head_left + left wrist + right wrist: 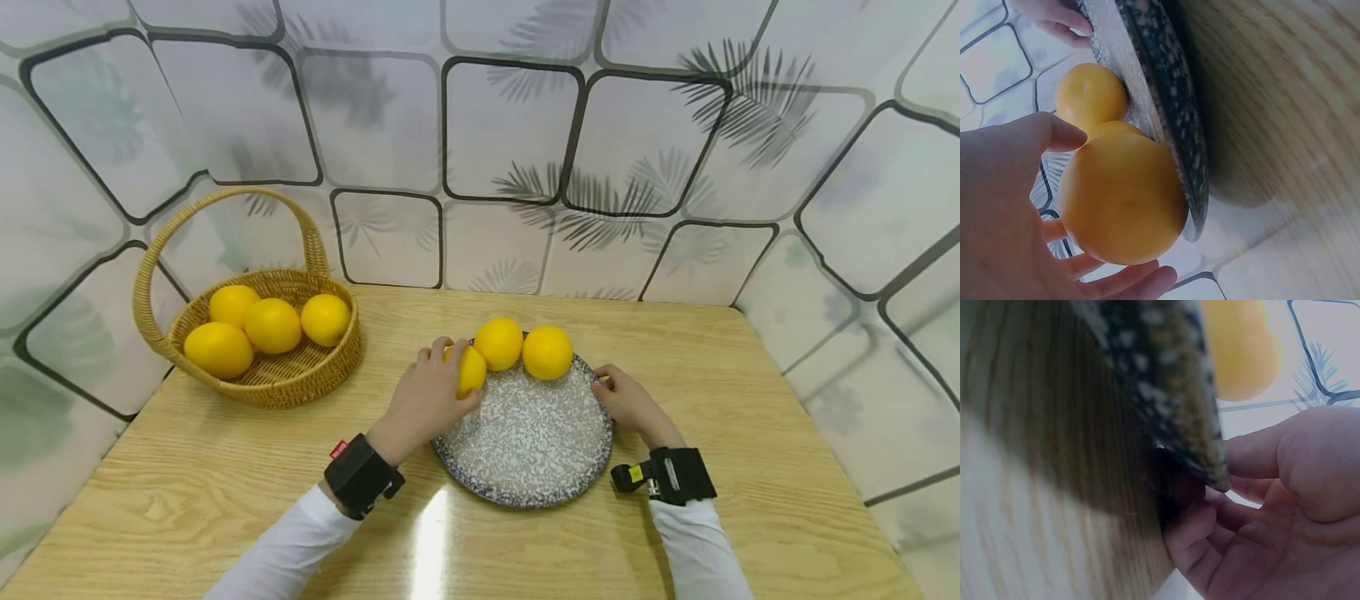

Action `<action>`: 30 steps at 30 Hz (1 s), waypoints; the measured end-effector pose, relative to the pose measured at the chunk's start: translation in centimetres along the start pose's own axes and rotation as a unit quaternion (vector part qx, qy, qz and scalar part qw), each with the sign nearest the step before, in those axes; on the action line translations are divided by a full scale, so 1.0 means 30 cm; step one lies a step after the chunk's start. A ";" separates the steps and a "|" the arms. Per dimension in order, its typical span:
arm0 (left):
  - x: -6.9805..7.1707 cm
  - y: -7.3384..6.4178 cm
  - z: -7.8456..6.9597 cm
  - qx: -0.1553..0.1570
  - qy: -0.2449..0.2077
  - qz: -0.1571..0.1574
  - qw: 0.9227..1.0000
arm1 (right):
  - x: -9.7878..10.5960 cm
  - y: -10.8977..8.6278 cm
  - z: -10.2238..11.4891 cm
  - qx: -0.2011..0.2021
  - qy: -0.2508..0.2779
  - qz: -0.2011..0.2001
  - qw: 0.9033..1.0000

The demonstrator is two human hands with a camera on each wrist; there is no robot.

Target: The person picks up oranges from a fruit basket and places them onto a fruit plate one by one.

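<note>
A round speckled grey plate (536, 442) with a dark rim lies on the table. My left hand (427, 396) curves its thumb and fingers around a yellow orange (472, 372) at the plate's left edge. In the left wrist view, that orange (1125, 197) sits close against the rim, with the thumb on one side and fingertips on the other. Two more oranges, a middle one (498, 343) and a right one (548, 352), rest along the plate's far side. My right hand (630, 404) grips the plate's right rim, thumb above and curled fingers (1191, 525) under the edge.
A woven wicker basket (330, 377) with a tall arched handle stands at the left back, with several yellow fruits inside. The wooden table (780, 467) meets a patterned wall covering (510, 133) at the back. Both wrists wear black straps with cameras.
</note>
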State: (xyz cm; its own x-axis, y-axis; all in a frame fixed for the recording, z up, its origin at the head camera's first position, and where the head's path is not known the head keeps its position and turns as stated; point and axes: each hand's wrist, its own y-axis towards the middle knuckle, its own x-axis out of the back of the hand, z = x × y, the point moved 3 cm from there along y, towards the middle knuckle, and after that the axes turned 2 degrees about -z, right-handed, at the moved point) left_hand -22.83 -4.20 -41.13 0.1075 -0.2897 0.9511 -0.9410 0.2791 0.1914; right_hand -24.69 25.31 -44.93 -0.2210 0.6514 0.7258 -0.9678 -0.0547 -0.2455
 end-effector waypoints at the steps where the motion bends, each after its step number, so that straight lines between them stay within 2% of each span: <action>1: 0.000 0.000 0.001 0.000 0.001 -0.001 1.000 | 0.000 0.000 0.000 0.000 0.000 0.000 1.000; 16: 0.025 -0.001 0.006 0.000 0.007 -0.001 1.000 | 0.004 -0.006 0.008 0.002 0.002 0.003 1.000; 30: 0.073 0.013 0.031 -0.005 0.031 -0.024 0.999 | 0.006 -0.001 0.003 0.006 0.000 0.004 1.000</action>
State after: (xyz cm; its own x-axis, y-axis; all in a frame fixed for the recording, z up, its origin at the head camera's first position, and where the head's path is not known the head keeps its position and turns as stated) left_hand -23.25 -5.57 -39.18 0.1734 -0.2451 0.9539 -0.9311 0.2748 0.2399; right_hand -24.71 25.37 -44.74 -0.2284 0.6503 0.7246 -0.9676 -0.0692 -0.2429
